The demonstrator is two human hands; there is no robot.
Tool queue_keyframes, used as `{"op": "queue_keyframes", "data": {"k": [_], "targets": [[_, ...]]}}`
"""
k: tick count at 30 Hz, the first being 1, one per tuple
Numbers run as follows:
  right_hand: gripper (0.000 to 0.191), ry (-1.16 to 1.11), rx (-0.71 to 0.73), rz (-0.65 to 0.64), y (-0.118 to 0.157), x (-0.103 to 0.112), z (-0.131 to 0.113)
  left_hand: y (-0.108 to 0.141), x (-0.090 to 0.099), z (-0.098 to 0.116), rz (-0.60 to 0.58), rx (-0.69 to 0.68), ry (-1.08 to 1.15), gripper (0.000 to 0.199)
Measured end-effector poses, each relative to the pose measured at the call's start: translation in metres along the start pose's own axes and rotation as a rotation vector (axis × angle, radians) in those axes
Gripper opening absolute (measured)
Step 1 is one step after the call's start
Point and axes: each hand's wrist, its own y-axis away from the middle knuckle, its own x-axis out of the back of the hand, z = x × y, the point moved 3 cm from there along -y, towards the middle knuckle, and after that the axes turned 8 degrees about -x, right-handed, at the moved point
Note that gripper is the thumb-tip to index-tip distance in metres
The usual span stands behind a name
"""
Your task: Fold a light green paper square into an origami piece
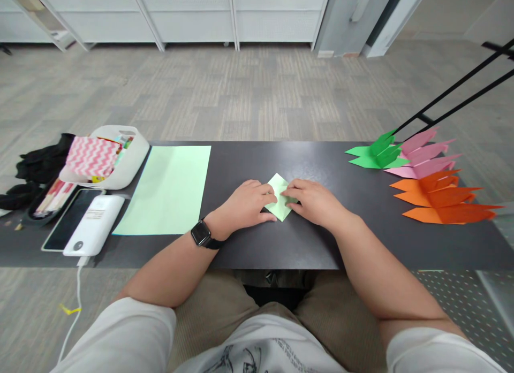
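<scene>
A small folded piece of pale green paper (280,199) lies on the dark table in front of me, one corner pointing away and one toward me. My left hand (252,203) grips its left side between curled fingers and thumb. On the right side, my right hand (311,199) holds the paper with bent fingers pressed on its edge. Fingertips of both hands cover parts of the side corners. Left of my hands, a large pale green sheet (168,188) lies flat.
Green (377,152), pink (423,154) and orange (441,199) folded paper figures stand at the right. At the left are a white basket (134,159), a phone (72,220), a white power bank (94,226) with a cable, and black cloth (44,161).
</scene>
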Motion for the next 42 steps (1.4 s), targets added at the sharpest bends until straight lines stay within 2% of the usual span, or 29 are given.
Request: {"op": "queue_keyframes", "data": {"k": [2, 8, 14, 20, 24, 28, 32, 34, 37, 42], "targets": [[0.033, -0.023, 0.019, -0.014, 0.002, 0.003, 0.001, 0.000, 0.000, -0.001, 0.003, -0.013, -0.013, 0.033], [0.044, -0.057, 0.047, -0.049, 0.005, 0.008, 0.002, 0.001, -0.001, -0.007, 0.040, -0.051, 0.008, 0.014], [0.016, -0.106, 0.097, -0.058, 0.003, 0.011, 0.006, 0.002, 0.001, -0.010, 0.065, -0.066, 0.031, 0.021], [0.016, -0.245, 0.121, -0.038, 0.002, 0.013, 0.014, 0.001, 0.006, -0.011, 0.066, -0.038, 0.048, 0.022], [0.018, -0.267, 0.089, 0.015, 0.000, 0.015, 0.013, 0.001, 0.009, -0.012, 0.083, 0.002, 0.122, 0.022], [0.020, -0.247, 0.041, 0.093, -0.001, 0.020, 0.009, 0.001, 0.010, -0.015, 0.169, 0.065, 0.174, 0.030], [0.021, -0.244, 0.061, 0.165, 0.000, 0.023, 0.002, 0.002, 0.006, -0.020, 0.208, 0.119, 0.137, 0.025], [0.020, -0.253, 0.071, 0.217, 0.001, 0.024, 0.000, 0.001, 0.003, -0.022, 0.195, 0.116, 0.127, 0.020], [0.016, -0.293, 0.101, 0.286, 0.003, 0.023, -0.002, 0.000, 0.001, -0.022, 0.192, 0.072, 0.129, 0.025], [0.016, -0.330, 0.134, 0.330, 0.002, 0.021, -0.004, -0.002, 0.007, -0.013, 0.287, 0.039, 0.153, 0.031]]}}
